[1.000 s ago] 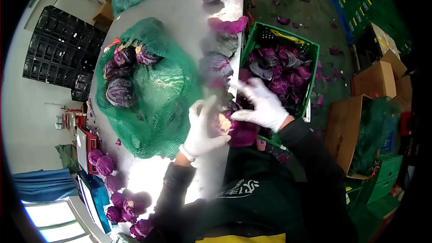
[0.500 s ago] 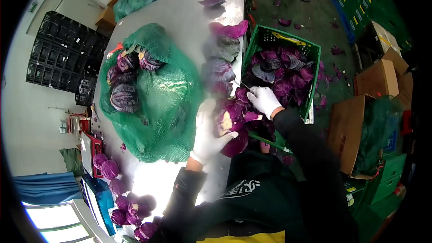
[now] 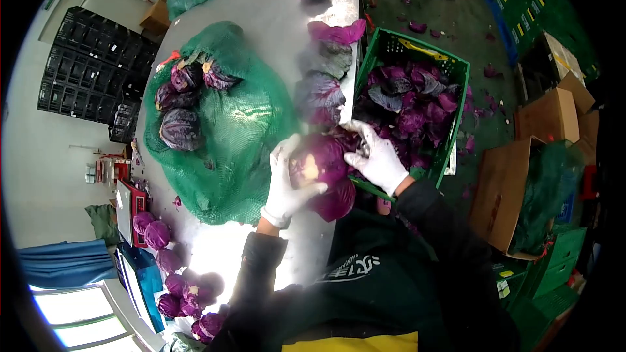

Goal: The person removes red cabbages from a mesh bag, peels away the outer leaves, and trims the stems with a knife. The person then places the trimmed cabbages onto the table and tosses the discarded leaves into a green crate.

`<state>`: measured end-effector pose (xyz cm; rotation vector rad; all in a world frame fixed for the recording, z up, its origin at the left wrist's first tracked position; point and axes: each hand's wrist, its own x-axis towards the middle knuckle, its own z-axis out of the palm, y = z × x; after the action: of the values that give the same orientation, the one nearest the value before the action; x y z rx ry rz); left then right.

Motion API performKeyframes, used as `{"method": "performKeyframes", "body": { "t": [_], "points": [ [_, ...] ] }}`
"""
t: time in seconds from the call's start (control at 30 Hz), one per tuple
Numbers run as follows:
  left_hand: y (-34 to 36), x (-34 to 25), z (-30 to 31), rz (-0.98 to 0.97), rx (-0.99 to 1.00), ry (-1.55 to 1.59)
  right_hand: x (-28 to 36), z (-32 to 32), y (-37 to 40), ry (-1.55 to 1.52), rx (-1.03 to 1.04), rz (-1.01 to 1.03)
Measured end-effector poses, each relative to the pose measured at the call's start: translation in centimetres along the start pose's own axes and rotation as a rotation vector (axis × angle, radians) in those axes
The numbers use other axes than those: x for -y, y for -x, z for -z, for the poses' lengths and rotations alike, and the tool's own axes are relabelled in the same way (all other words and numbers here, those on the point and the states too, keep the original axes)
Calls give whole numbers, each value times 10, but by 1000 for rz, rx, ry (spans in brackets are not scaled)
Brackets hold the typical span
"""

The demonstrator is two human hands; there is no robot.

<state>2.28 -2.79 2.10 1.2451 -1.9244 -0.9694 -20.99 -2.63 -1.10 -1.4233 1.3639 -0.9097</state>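
Note:
My left hand [image 3: 287, 186], in a white glove, grips a red cabbage [image 3: 319, 163] from its left side, the pale cut stem facing up. Lower on the cabbage, a loose purple outer leaf [image 3: 336, 201] hangs out. My right hand [image 3: 378, 160], also gloved, is at the cabbage's right edge with its fingers curled. It is closed on a small knife, whose thin blade showed in the earlier view but is mostly hidden now. Loose leaves [image 3: 321, 98] lie on the metal table [image 3: 261, 19] just beyond the cabbage.
A green net bag [image 3: 254, 117] with several cabbages [image 3: 180, 129] lies left on the table. To the right, a green crate [image 3: 464, 85] holds trimmed leaves. Peeled cabbages [image 3: 158, 234] sit near a red scale [image 3: 139, 205]. Cardboard boxes [image 3: 544, 117] stand further right.
The cabbage has turned and come up slightly to the left in my left hand. My right hand has closed in against its right side, and the knife blade has gone from clear view.

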Motion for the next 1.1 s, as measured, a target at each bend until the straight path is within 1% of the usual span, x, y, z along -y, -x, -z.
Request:
{"method": "performKeyframes", "body": {
  "t": [0.03, 0.07, 0.13, 0.17, 0.2, 0.27, 0.3, 0.33, 0.37, 0.4, 0.47, 0.5, 0.6, 0.63, 0.67, 0.7, 0.73, 0.77, 0.8, 0.87, 0.9, 0.93, 0.97, 1.0, 1.03, 1.07, 1.1],
  "points": [
    [1, 2, -5, 11, -32, 45, 2, 2, 2, 128, -71, -31],
    [0, 4, -6, -8, -14, -56, -20, -2, 0, 151, -168, 78],
    [-3, -5, -13, -90, 20, -165, -33, 1, -1, 195, -158, -80],
    [-4, -2, -16, -68, 6, -213, -37, 2, 0, 171, -158, -81],
    [-4, -1, -13, -68, 3, -188, -36, 1, 2, 157, -180, -31],
    [-1, -2, -10, -29, 5, -37, -33, 0, 6, 73, -189, -93],
    [-1, -4, -6, -63, 32, -155, -28, -1, 8, 93, -207, -48],
    [-2, -7, -6, -57, 43, -154, -24, -3, 10, 114, -223, 0],
    [-2, -7, -6, -62, 38, -162, -37, -14, 8, 345, -379, 159],
    [0, -6, -6, -61, 39, -171, -35, -15, 6, 357, -310, 98],
    [1, -5, -7, -35, 25, -43, -27, -11, -1, 384, -161, -27],
    [-1, 0, -6, -67, 36, 31, -19, -8, -2, 253, -184, -125],
    [-8, 1, -3, -84, 74, -31, -59, -17, -19, 274, -251, -97],
    [-7, 14, 1, -79, 61, 77, -77, -21, -22, 96, -205, -233],
    [-6, 20, 3, 16, 86, 300, -80, -23, -22, 130, -202, -271],
    [-5, 20, 5, 115, 90, 522, -79, -23, -24, 28, -216, -277],
    [-2, 21, 5, 142, 90, 694, -79, -24, -25, -76, -221, -289],
    [-2, 24, 10, 240, 104, 710, -84, -13, -27, 80, -141, -258],
    [-3, 26, 15, 255, 122, 718, -73, -3, -24, 21, -153, -195],
    [-11, 26, 22, 267, 145, 752, -46, 19, -25, 312, -220, -29],
    [-14, 20, 27, 318, 164, 752, -22, 32, -25, 324, -234, 69],
    [-21, 17, 31, 291, 251, 731, 1, 37, -23, 327, -245, 158],
    [-28, 15, 34, 285, 291, 708, 14, 38, -26, 319, -163, 310],
    [-35, 13, 36, 273, 334, 683, 25, 31, -29, 328, -69, 388],
    [-41, 10, 36, 188, 370, 586, 25, 25, -33, 312, 84, 361],
    [-41, 5, 37, 205, 297, 476, 21, 19, -37, 297, 235, 336],
    [-39, -2, 36, 222, 223, 365, 12, 12, -36, 355, 130, 369]
  ]
}}
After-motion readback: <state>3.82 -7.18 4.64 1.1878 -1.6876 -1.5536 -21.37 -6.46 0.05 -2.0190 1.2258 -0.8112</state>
